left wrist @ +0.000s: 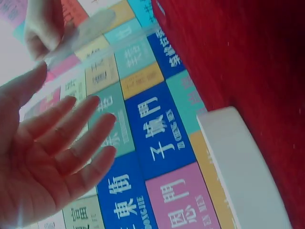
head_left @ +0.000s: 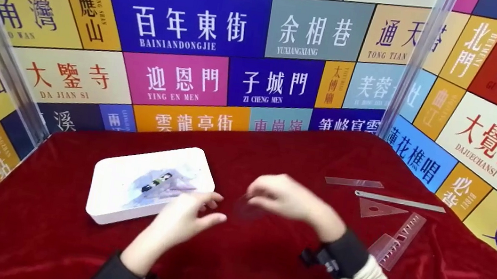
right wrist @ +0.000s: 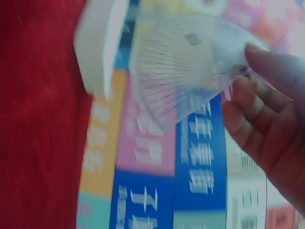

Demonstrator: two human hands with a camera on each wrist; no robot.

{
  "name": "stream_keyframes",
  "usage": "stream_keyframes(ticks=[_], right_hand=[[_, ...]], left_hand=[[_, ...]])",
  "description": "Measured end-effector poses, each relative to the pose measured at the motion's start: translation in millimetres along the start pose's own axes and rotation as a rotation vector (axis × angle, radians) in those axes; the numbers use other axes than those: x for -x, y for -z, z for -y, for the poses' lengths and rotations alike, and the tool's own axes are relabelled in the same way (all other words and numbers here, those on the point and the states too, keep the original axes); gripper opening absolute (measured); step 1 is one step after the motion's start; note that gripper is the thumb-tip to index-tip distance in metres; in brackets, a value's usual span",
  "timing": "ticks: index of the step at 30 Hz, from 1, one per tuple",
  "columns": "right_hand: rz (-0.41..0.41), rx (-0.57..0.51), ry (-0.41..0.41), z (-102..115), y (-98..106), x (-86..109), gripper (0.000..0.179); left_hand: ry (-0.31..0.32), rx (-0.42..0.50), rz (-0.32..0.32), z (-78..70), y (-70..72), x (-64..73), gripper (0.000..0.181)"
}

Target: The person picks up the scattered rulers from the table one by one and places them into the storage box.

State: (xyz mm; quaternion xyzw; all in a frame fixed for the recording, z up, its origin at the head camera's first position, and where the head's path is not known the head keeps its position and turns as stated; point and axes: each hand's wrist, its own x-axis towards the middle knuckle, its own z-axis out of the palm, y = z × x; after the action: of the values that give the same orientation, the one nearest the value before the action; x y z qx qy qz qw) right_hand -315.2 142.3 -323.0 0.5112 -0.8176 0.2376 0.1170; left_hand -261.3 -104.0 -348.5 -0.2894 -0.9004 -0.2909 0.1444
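Note:
Between thumb and fingers, my right hand (head_left: 286,198) pinches a clear protractor (right wrist: 176,71) by its edge, above the red cloth. In the head view the protractor is blurred and barely visible below the fingertips. My left hand (head_left: 184,214) is held over the near right edge of a white box (head_left: 105,188) with a blue-and-green picture on its lid. Its palm shows in the left wrist view, fingers spread and nothing held.
On the right of the red cloth (head_left: 261,264) lie a clear straight ruler (head_left: 353,183), a metal ruler (head_left: 404,202), a clear set square (head_left: 379,209), a wider clear ruler (head_left: 407,239) and a small clear plate (head_left: 383,247) overlapping it. Sign-covered panels (head_left: 187,23) stand behind.

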Motion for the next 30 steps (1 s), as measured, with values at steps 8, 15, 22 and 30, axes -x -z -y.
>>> stream_keyframes(ticks=[8,15,22,30], right_hand=[[-0.083,0.032,0.091,19.9,-24.8,-10.5,0.007],[-0.148,0.197,-0.225,-17.3,3.7,2.1,0.017],[-0.147,0.230,-0.747,-87.9,56.5,68.5,0.026],[0.079,0.127,-1.059,-115.4,73.4,125.9,0.030]], left_hand=[[-0.084,-0.116,-0.070,-0.8,-5.3,-1.8,0.005],[0.158,-0.174,-0.223,35.0,23.7,-2.5,0.009],[0.562,-0.178,-0.305,88.9,65.8,15.6,0.022],[0.702,-0.178,-0.268,118.4,56.3,21.8,0.028]])
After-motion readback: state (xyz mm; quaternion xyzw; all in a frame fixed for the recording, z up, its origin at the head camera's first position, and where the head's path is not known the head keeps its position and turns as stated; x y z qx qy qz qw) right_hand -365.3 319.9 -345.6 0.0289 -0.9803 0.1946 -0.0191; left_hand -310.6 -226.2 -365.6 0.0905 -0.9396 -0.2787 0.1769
